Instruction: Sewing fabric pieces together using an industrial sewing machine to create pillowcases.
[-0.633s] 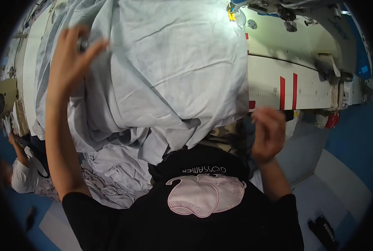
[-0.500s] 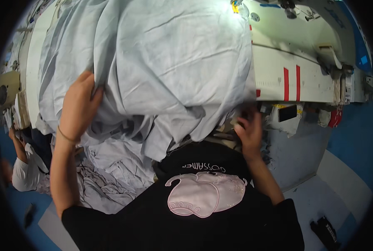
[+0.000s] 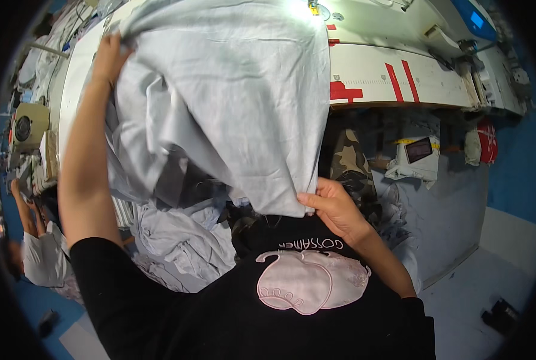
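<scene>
A large piece of light grey fabric (image 3: pixel 238 90) covers the left part of a white sewing table and hangs over its near edge toward me. At its far left, my left hand (image 3: pixel 107 60) is closed on a bunched edge, the arm stretched out. My right hand (image 3: pixel 335 210) pinches the fabric's near right corner between thumb and fingers, close to my chest. The fabric's right edge runs up from that corner to the lit needle area (image 3: pixel 314 8) of a sewing machine; the needle itself is lost in glare. Folds hide part of the left side.
Red tape strips (image 3: pixel 394 83) mark the white table (image 3: pixel 364 63) on the right. Below it hang a phone (image 3: pixel 418 150) on a white bag and a red-and-white bundle (image 3: pixel 481 142). More crumpled fabric (image 3: pixel 184 240) lies at lower left. Another person's white sleeve (image 3: pixel 42 255) shows far left.
My left hand has moved up and away along the fabric's left side. My right hand has come left and taken hold of the near corner, and the fabric is now drawn straighter.
</scene>
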